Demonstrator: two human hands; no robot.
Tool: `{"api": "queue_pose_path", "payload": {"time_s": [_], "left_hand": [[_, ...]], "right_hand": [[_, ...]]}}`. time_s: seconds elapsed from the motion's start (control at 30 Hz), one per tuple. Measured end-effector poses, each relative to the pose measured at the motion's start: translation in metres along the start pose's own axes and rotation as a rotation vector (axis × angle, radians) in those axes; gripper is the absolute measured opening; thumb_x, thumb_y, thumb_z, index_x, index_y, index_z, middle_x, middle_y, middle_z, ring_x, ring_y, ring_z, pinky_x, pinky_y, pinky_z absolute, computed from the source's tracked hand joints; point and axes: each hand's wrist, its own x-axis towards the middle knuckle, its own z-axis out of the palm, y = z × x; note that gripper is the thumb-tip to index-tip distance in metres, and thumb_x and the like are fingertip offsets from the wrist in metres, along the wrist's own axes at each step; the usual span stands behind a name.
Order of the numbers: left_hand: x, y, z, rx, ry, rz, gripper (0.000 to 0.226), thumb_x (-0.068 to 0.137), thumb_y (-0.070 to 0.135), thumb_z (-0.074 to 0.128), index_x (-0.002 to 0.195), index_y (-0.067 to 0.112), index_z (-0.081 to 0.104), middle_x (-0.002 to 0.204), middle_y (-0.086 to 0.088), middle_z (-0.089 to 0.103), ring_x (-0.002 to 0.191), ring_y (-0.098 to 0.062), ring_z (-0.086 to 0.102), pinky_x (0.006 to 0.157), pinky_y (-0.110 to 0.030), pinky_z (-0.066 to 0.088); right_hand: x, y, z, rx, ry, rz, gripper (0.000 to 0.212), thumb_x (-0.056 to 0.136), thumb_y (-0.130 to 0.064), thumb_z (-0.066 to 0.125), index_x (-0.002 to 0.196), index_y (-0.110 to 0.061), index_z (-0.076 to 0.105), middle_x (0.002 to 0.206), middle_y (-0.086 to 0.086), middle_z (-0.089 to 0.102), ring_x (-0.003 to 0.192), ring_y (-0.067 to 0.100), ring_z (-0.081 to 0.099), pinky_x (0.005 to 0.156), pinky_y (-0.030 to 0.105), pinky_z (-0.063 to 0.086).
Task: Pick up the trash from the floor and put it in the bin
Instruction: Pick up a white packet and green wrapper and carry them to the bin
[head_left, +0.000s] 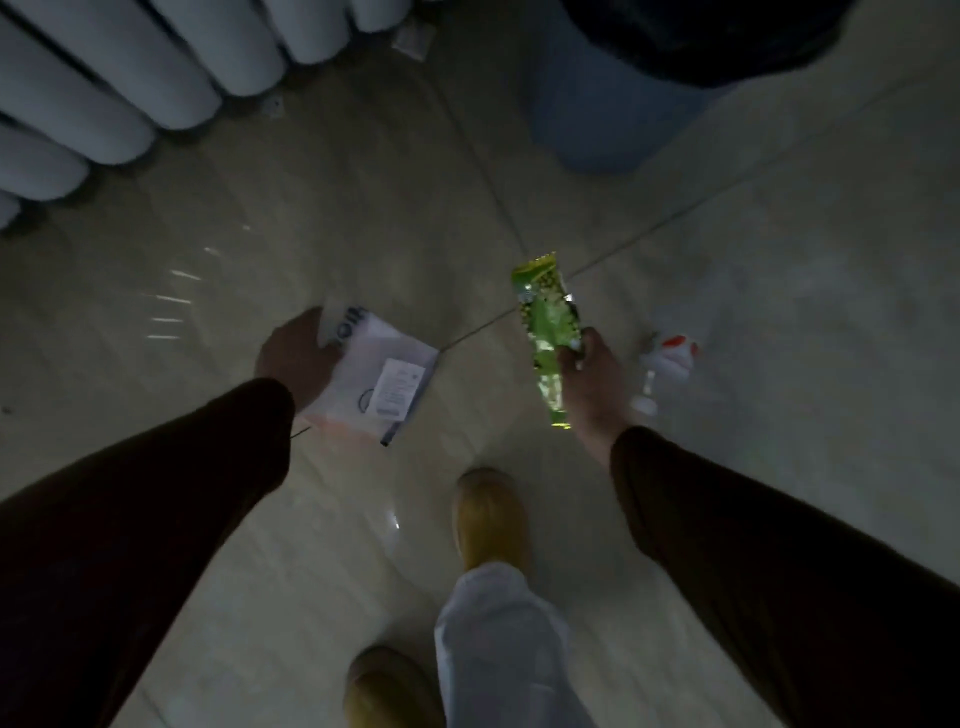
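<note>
Carrying step, judged from both loads. Left hand (296, 353) closed on flat white plastic mailing bag (379, 374); right hand (589, 374) pinching long green foil snack wrapper (545, 332). Next: forward to blue round bin (597, 114), release above its opening. White crumpled scrap (667, 358) left on pale tiled floor (311, 234).

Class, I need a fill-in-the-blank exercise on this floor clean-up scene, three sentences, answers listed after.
1. The right hand holds a ____ wrapper.
2. The left hand grips a white ____.
3. The blue bin stands ahead, lined with a ____ bag.

Answers: green; packet; black
</note>
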Motion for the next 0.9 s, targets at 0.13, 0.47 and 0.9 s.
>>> {"api": "queue_pose_path", "payload": {"time_s": [0.13, 0.47, 0.9], "left_hand": [[-0.051, 0.071, 0.002, -0.076, -0.023, 0.075, 0.043, 0.091, 0.017, 0.061, 0.133, 0.011, 0.052, 0.123, -0.017, 0.065, 0.111, -0.036, 0.062, 0.082, -0.033, 0.042], [-0.024, 0.171, 0.027, -0.2, -0.111, 0.271, 0.073, 0.091, 0.012, 0.063, 0.147, 0.034, 0.021, 0.128, -0.006, 0.059, 0.106, -0.023, 0.061, 0.091, -0.042, 0.053], [0.006, 0.17, 0.056, -0.232, -0.195, 0.157, 0.026, 0.087, 0.011, 0.061, 0.113, 0.014, 0.061, 0.105, 0.0, 0.066, 0.096, -0.019, 0.064, 0.078, -0.03, 0.054]], "right_hand": [[-0.032, 0.008, -0.04, 0.148, 0.043, 0.153, 0.01, 0.1, -0.022, 0.053, 0.103, -0.013, 0.056, 0.093, 0.0, 0.061, 0.082, 0.022, 0.061, 0.058, 0.025, 0.038], [0.059, 0.055, -0.066, 0.096, 0.243, 0.448, 0.03, 0.1, -0.029, 0.053, 0.112, -0.002, 0.059, 0.131, 0.016, 0.046, 0.117, 0.037, 0.046, 0.098, 0.046, 0.048], [0.063, 0.096, -0.051, 0.319, 0.074, 0.549, 0.084, 0.097, -0.036, 0.058, 0.158, -0.016, 0.004, 0.15, 0.017, 0.046, 0.128, 0.037, 0.054, 0.094, 0.034, 0.044]]}}
